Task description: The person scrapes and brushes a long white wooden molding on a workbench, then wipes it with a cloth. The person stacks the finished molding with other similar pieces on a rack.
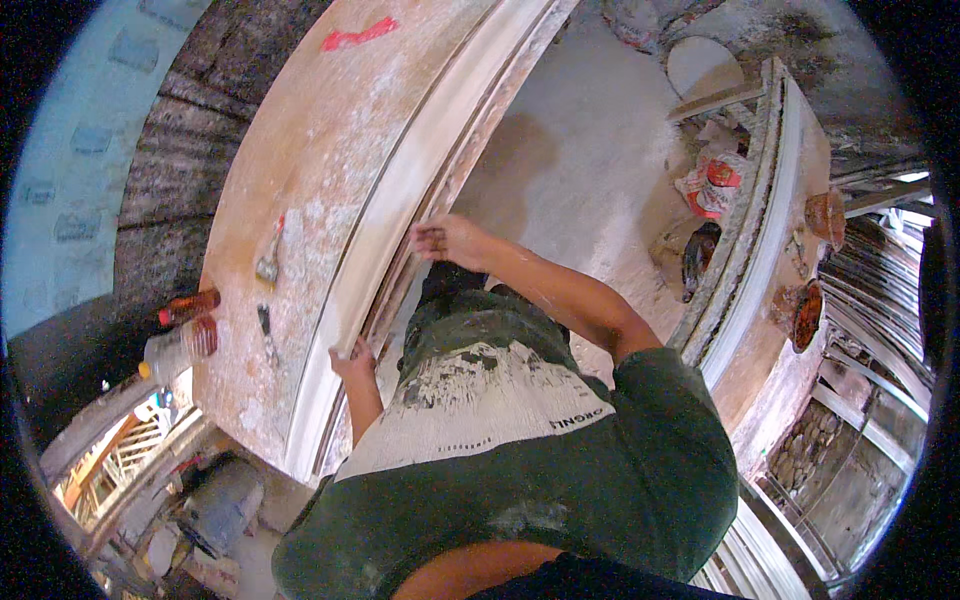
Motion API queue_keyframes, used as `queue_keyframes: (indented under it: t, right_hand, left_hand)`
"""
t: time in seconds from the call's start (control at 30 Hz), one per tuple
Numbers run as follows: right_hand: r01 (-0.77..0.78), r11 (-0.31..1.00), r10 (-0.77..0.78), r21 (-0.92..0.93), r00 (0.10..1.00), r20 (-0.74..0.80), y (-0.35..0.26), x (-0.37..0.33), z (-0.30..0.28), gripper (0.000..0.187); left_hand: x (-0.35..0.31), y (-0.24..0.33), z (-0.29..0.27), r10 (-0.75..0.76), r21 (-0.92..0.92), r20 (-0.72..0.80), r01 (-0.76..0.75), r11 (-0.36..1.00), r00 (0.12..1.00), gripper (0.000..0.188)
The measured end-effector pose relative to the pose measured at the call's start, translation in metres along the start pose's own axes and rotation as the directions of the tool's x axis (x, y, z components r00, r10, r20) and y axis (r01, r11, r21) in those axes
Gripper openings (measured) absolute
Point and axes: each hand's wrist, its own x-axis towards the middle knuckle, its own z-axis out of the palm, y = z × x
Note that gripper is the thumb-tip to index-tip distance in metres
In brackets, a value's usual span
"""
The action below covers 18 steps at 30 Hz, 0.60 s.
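A long, pale plaster-like moulding (400, 190) runs along the near edge of a dusty workbench (300, 150). My left hand (354, 362) grips the moulding's edge close to its lower end, with the thumb on top and the other fingers partly hidden. Farther up, my right hand (452, 243) is at the moulding's near side. Its dirty fingers are curled together, and whatever they may hold is too small to make out. On the bench beyond lie a paintbrush (268, 264) and a narrow, dark-handled tool (267, 333).
Plastic bottles (182, 345) lie at the bench's left edge, and a red mark (358, 35) is near its far end. To my right stands a second bench (765, 270) with a bowl (806, 316) and a pot (825, 218). A torn red-and-white bag (712, 185) sits beside it.
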Motion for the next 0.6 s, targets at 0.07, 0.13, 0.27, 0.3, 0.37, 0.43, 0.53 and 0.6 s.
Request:
queue_keyframes:
  t: [0.07,0.13,0.27,0.3,0.37,0.43,0.53,0.6]
  right_hand:
    - [0.105,0.994,-0.098,0.043,0.985,-0.142,-0.046,0.001,-0.021,0.023]
    - [0.257,0.964,-0.232,0.064,0.936,-0.264,-0.091,0.002,-0.049,0.023]
    - [0.373,0.927,-0.342,0.029,0.876,-0.341,-0.18,0.006,-0.079,0.024]
    - [0.389,0.921,-0.375,-0.027,0.863,-0.339,-0.201,0.014,-0.087,0.024]
    - [0.413,0.902,-0.431,-0.129,0.831,-0.352,-0.237,0.034,-0.098,0.027]
    - [0.451,0.851,-0.52,-0.27,0.795,-0.313,-0.257,0.059,-0.141,0.037]
    - [0.342,0.851,-0.481,-0.398,0.811,-0.333,-0.289,0.082,-0.165,0.046]
    - [0.194,0.903,-0.374,-0.383,0.794,-0.48,-0.318,0.075,-0.11,0.045]
  left_hand:
    - [0.035,0.015,-0.053,0.318,0.76,0.449,-0.544,0.354,0.835,0.038]
    - [0.015,0.002,-0.033,0.363,0.778,0.599,-0.627,-0.051,0.714,0.034]
    - [-0.014,-0.007,-0.012,0.432,0.737,0.668,-0.622,-0.265,0.607,0.029]
    - [-0.017,-0.006,-0.016,0.467,0.779,0.622,-0.56,-0.283,0.629,0.03]
    - [-0.024,-0.007,-0.018,0.548,0.879,0.475,-0.402,-0.256,0.688,0.034]
    - [-0.031,-0.013,-0.009,0.599,0.933,0.358,-0.252,-0.256,0.717,0.038]
    - [-0.049,-0.019,0.012,0.683,0.967,0.205,-0.035,-0.254,0.701,0.043]
    - [-0.06,-0.022,0.028,0.732,0.964,0.12,0.097,-0.247,0.67,0.047]
